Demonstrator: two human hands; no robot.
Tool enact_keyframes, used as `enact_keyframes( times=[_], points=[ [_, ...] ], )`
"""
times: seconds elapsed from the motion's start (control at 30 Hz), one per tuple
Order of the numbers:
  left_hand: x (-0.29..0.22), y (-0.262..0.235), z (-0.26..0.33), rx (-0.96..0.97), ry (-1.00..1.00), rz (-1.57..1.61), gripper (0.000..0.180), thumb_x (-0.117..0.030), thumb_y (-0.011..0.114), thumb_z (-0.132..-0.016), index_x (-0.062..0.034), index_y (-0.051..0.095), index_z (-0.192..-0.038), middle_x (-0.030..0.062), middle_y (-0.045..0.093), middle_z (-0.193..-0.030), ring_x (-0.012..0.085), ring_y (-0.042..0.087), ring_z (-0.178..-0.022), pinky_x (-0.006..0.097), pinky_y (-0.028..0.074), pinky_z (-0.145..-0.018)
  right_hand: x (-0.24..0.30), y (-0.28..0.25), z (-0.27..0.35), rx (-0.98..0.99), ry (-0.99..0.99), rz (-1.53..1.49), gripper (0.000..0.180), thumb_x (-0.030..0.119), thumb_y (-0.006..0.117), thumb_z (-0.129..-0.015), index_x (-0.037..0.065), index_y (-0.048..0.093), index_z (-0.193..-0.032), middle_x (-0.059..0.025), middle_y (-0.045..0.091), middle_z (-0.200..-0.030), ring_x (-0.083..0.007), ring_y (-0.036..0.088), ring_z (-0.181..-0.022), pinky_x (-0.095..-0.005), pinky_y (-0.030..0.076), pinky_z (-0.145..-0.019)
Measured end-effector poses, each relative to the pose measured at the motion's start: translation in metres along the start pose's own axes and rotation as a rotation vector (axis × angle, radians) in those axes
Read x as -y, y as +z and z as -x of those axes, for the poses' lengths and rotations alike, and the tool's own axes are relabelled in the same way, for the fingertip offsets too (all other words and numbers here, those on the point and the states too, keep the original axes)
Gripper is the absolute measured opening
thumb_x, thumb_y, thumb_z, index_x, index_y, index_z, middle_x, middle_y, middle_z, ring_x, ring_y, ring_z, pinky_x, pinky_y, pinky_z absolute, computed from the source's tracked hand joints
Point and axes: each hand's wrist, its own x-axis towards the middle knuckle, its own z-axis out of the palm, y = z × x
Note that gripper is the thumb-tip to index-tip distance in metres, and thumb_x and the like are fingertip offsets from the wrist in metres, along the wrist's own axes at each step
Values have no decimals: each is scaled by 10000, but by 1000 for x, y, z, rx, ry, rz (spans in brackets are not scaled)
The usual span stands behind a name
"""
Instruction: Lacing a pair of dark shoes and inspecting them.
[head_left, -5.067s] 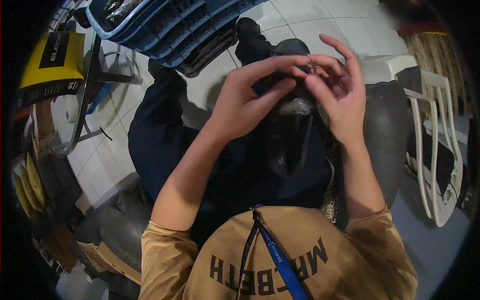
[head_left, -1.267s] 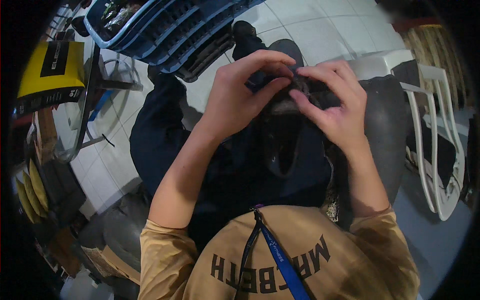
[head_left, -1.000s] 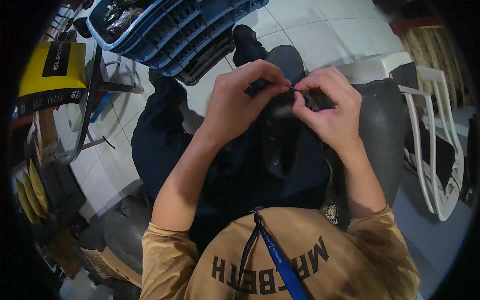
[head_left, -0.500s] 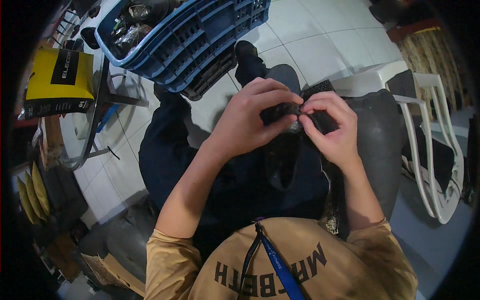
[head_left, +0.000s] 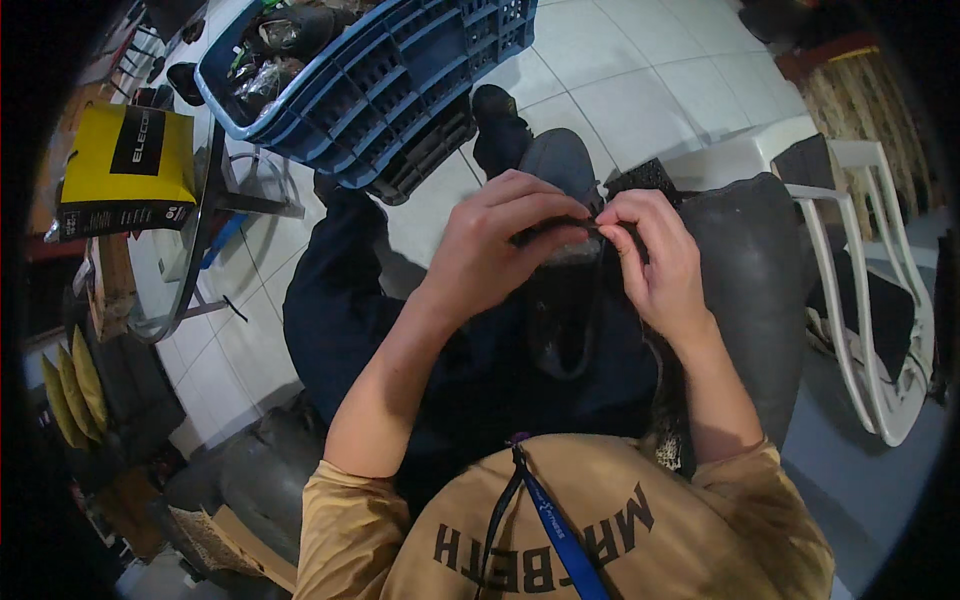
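Observation:
A dark shoe (head_left: 563, 325), perhaps a sandal, lies lengthwise over my lap, its rounded grey end (head_left: 556, 160) pointing away from me. Above its middle, my left hand (head_left: 505, 232) pinches a thin dark strap between thumb and fingers. My right hand (head_left: 652, 255) meets it from the other side, thumb and forefinger closed on the same strap. The fingertips of both hands nearly touch, and they cover most of the strap, so its exact form is hard to make out.
A blue plastic crate (head_left: 390, 85) full of wrapped dark items stands ahead on a black crate (head_left: 425, 155). At the left, a yellow and black bag (head_left: 130, 160) rests on a glass table (head_left: 185, 265). A white plastic chair (head_left: 890, 300) stands right, beside the grey armrest (head_left: 750, 260).
Both hands have shifted a little, and my left fingers have closed lower over the strap. More of the shoe's grey end shows beyond them. The whole view has tilted slightly.

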Motion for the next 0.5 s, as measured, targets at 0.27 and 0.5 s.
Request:
enact_keyframes(
  times=[0.27, 0.5],
  points=[
    [-3, 9, 7, -44, -74, 4, 350, -37, 868, -795, -86, 780, -1130, 83, 753, -1047, 229, 728, -964, 336, 568, -844, 19, 9, 23, 29, 264, -145, 597, 67, 845, -833, 48, 561, -1357, -142, 605, -1213, -272, 652, -965, -363, 556, -803],
    [-23, 1, 1, 31, -279, 256, 657, 39, 819, -847, -88, 582, -1446, 50, 738, -1073, 141, 694, -1022, 307, 537, -951, 12, 1, 35, 110, 533, -352, 820, -48, 731, -791, 138, 481, -1549, -108, 577, -1261, -165, 591, -915, -273, 521, -751]
  ],
)
